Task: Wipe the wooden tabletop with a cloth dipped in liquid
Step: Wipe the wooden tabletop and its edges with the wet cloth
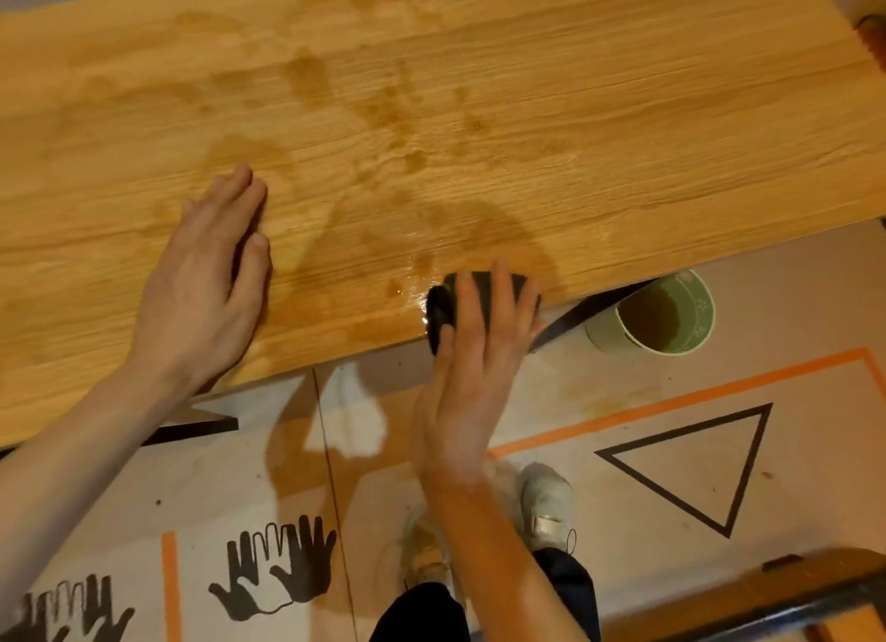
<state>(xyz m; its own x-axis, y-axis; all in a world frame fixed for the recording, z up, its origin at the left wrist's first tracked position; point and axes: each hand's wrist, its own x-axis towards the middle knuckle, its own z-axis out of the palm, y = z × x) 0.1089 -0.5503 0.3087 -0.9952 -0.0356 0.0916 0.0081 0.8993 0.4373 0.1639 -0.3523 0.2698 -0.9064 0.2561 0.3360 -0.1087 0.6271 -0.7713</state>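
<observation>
Head view: right hand (472, 353) fingers curl round a dark cloth (443, 306) on glossy wet wood-grain tabletop (575, 114); left hand (201, 282) flat.

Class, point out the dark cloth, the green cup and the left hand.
dark cloth (443, 306), head view, its exposed left end.
green cup (697, 306), head view, its inner wall.
left hand (201, 286), head view, its back.

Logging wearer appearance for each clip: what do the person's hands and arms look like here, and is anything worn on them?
Both the left hand and right hand are bare: no gloves, rings or watch visible. Both forearms are uncovered, with no sleeve in view.
</observation>
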